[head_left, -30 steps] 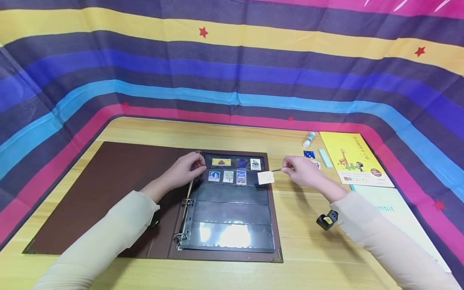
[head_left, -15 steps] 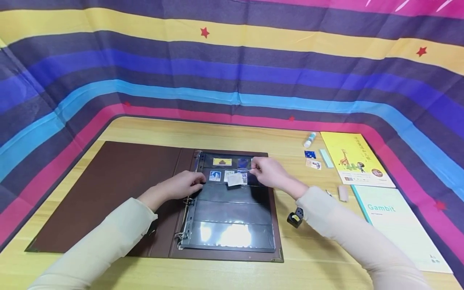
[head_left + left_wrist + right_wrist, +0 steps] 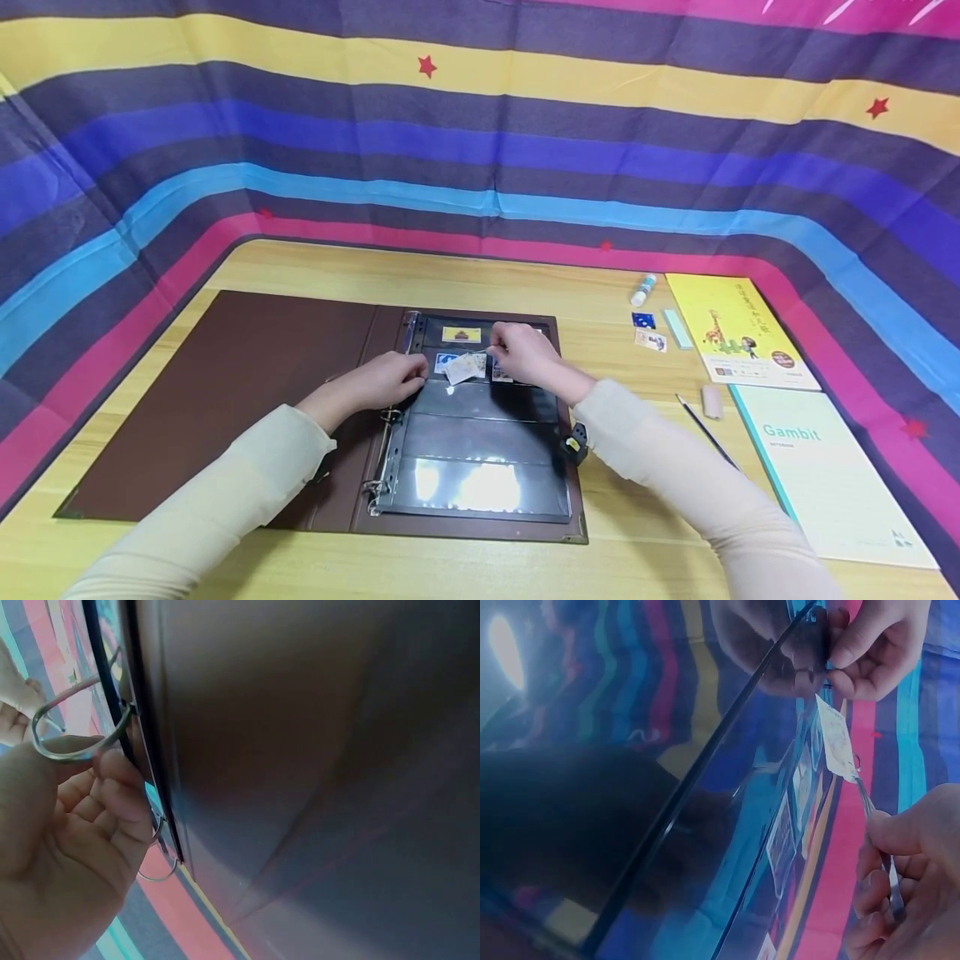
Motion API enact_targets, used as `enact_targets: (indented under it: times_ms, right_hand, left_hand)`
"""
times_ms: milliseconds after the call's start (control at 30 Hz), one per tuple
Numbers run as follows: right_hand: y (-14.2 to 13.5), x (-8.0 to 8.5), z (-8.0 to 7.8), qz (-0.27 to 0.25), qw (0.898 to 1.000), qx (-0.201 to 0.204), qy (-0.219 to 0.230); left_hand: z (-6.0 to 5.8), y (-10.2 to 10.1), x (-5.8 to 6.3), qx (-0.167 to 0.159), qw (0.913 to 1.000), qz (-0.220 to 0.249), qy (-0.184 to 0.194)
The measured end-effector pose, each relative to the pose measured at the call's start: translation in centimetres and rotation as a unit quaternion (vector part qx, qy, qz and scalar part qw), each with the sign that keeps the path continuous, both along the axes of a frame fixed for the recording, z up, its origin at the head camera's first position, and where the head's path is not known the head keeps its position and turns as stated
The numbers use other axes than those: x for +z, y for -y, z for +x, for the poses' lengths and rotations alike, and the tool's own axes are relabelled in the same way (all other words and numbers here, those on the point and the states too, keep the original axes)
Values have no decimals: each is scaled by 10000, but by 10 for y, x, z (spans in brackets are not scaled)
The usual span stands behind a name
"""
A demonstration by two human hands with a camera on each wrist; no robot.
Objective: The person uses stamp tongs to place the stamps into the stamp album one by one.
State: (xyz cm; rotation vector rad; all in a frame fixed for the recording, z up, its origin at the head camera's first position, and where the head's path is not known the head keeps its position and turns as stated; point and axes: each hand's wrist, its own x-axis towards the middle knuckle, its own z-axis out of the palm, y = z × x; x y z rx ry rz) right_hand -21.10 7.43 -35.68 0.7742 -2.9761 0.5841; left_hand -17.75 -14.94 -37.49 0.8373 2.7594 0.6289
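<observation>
A brown ring-binder stamp album (image 3: 262, 383) lies open, with a black pocket page (image 3: 480, 437) on its right side. My right hand (image 3: 521, 352) pinches metal tweezers (image 3: 892, 889) between thumb and fingers. In the tweezers' tips is a pale stamp (image 3: 836, 742), tilted over the second row and overlapping stamps there in the head view. A yellow stamp (image 3: 461, 334) sits in the top row. My left hand (image 3: 386, 382) is at the page's ringed edge, fingers loosely curled. In the left wrist view its thumb and forefinger are right by a metal ring (image 3: 36, 727).
To the right are a glue stick (image 3: 642, 290), a dark blue stamp (image 3: 643, 321), a pale stamp (image 3: 651, 340), and a light-green strip (image 3: 678, 329). A yellow book (image 3: 727, 321), eraser (image 3: 712, 402), pencil (image 3: 707, 432) and notebook (image 3: 825, 467) lie farther out. A striped cloth (image 3: 495, 150) stands behind.
My right hand has carried the stamp in the tweezers leftward from the page's right edge to the second row. My left hand has come slightly down along the ringed edge.
</observation>
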Motion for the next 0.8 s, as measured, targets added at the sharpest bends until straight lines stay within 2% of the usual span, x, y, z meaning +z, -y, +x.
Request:
enact_targets:
  times_ms: [300, 567, 800]
  right_hand:
    - [9, -3, -4, -144, 9996, -241, 25]
    - [12, -12, 6, 182, 9992, 143, 318]
    - [11, -11, 13, 374, 9965, 403, 629]
  left_hand:
    - [-5, 2, -5, -59, 9995, 318, 36]
    - [-4, 3, -4, -34, 9987, 487, 144]
    - [-4, 4, -5, 34, 9988, 455, 191]
